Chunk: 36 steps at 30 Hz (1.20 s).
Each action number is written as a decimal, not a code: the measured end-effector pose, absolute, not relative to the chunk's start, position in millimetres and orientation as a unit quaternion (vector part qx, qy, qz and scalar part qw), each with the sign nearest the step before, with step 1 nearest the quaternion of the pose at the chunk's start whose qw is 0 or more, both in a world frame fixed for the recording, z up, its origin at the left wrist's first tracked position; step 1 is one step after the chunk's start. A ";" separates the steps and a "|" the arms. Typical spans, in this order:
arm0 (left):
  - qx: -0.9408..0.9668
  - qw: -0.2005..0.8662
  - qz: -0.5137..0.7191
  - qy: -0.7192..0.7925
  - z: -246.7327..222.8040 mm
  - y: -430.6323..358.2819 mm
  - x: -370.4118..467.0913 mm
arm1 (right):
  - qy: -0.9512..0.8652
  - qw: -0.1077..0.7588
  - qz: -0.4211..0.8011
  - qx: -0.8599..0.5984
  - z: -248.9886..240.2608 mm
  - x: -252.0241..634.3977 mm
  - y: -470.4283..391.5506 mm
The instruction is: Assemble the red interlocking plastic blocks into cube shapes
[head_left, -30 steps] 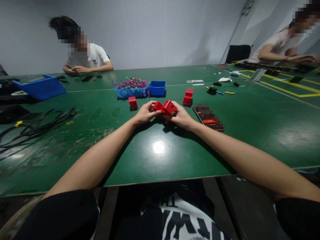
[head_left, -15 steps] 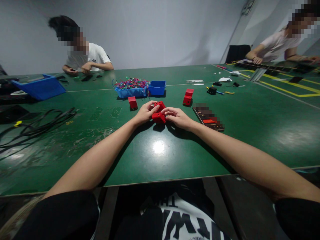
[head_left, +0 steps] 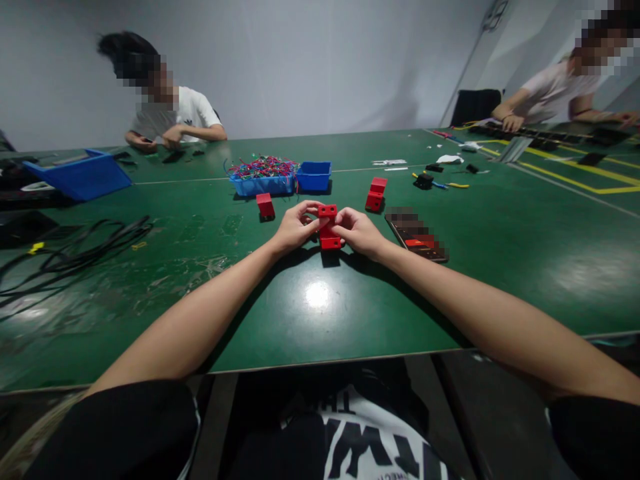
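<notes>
A red block-like part with holes in its upper and lower ends is held just above the green table. My left hand grips it from the left, and my right hand pinches it from the right. Some fingertips are hidden behind the part. Beyond my left hand sits one red piece. Another red part, stepped in shape, lies past my right hand. A phone with a lit, partly blurred screen rests right of my right hand.
Coloured wires fill a blue bin, with a smaller blue bin beside it. Black cables lie at left, near a tilted blue tray. Pliers are at back right. Two people sit across the table.
The held red part has turned more upright and shifted slightly right, showing two holes in its top end. Both hands have moved a little with it, still gripping.
</notes>
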<state>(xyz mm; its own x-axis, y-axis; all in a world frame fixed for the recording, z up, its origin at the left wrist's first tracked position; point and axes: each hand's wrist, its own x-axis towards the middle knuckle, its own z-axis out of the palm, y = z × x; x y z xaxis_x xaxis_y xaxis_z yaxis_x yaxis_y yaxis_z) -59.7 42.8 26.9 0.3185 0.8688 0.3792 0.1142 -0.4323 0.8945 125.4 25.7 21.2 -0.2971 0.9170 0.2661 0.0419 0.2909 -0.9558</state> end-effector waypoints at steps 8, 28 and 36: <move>0.730 0.428 0.418 0.329 25.0 47.2 -61.6 | -0.634 0.513 0.420 -0.399 16.8 125.0 29.4; 0.860 0.146 0.309 0.379 24.1 42.5 -61.2 | -0.622 0.477 0.496 -0.374 22.5 130.7 32.7; 0.862 0.148 0.311 0.371 22.4 43.2 -61.4 | -0.641 0.476 0.486 -0.355 27.0 129.5 28.3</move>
